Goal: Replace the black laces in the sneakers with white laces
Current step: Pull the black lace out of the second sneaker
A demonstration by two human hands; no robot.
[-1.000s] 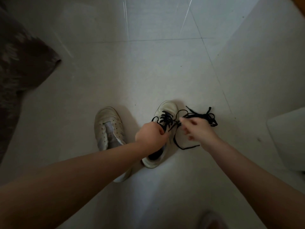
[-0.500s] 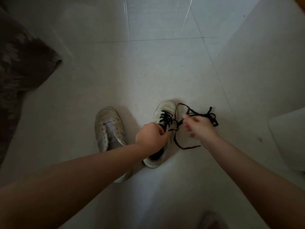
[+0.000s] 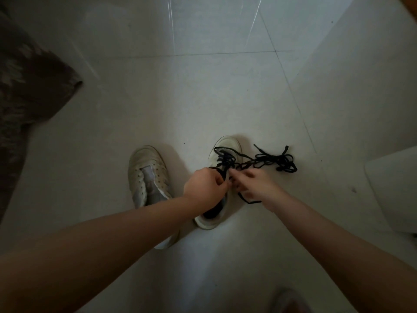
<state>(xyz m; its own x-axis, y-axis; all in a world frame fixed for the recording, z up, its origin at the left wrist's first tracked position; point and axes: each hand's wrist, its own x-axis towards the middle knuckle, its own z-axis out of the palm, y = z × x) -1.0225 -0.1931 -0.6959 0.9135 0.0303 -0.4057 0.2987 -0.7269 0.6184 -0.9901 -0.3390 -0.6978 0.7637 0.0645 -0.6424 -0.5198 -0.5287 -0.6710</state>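
Pinching the black lace [image 3: 222,162] where it threads the sneaker [image 3: 222,177] under my curled left hand [image 3: 204,187], my right hand [image 3: 250,185] could jerk it into the loose tangle [image 3: 276,161] just beyond my right fingers and knot it.

Two white sneakers are sitting on the tiled floor [image 3: 225,98]: the laceless sneaker [image 3: 147,175] is lying just left of the laced sneaker [image 3: 225,152]. Two black laces are showing: one black lace [image 3: 224,160] is threading the laced sneaker, and a loose black lace [image 3: 278,160] is lying bunched just right of it. Two hands are meeting over that sneaker, the left hand [image 3: 204,188] and the right hand [image 3: 253,185].
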